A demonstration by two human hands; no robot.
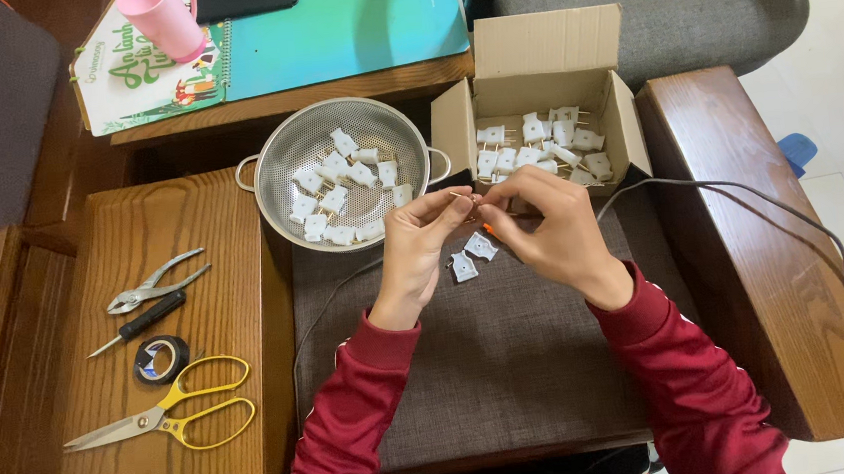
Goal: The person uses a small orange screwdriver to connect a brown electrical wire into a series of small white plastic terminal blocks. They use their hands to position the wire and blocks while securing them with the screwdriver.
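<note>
A round metal strainer (342,173) sits at the back of the worktop (175,286), and it has a bunch of little white plug pieces (338,188) in it. Just beside it on the right is an open cardboard box (542,97) with more white plugs (545,147) that have thin metal pins sticking out.

In front of these two, both hands come together over a grey cloth mat (491,352). The left hand (418,252) has its grip pinched narrow, with finger and thumb closed on something very small and thin near the fingertips; it is too tiny to tell what. The right hand (552,232) is curled in close, its fingers touching the same small spot. Under the hands, two white plug halves (472,256) lie on the mat.

A grey cord (761,205) runs from the hands across the wooden arm on the right. On the left lie pliers (155,282), a screwdriver (138,324), a roll of black tape (161,359) and yellow scissors (165,420). A pink cup (162,22) stands on a notebook (325,29) at the back
</note>
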